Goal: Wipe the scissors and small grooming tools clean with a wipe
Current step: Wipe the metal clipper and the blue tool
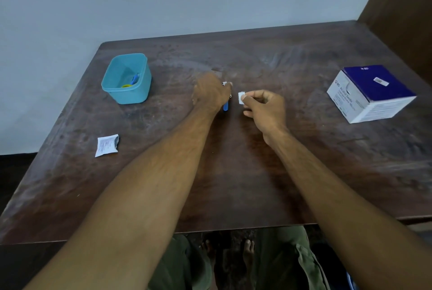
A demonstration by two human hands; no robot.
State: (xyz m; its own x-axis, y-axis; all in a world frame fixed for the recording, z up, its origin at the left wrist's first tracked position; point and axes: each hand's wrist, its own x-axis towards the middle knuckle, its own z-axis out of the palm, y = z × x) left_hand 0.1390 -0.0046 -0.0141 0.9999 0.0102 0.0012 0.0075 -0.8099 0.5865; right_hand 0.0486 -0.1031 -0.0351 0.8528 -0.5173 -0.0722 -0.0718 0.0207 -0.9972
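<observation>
From the head view, the left hand (211, 93) grips a small blue-handled grooming tool (225, 105) on the brown wooden bench (304, 161). Just beside it, the right hand's fingers (253, 95) pinch a little white wipe (241, 97). The wiping step is on. Next, I think, the wipe must rub the tool's metal end.

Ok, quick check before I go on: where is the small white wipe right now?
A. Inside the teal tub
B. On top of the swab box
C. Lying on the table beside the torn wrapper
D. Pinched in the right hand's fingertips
D: the white wipe is pinched at the fingertips of the right hand, held beside the left hand, which grips a blue-handled tool.
</observation>
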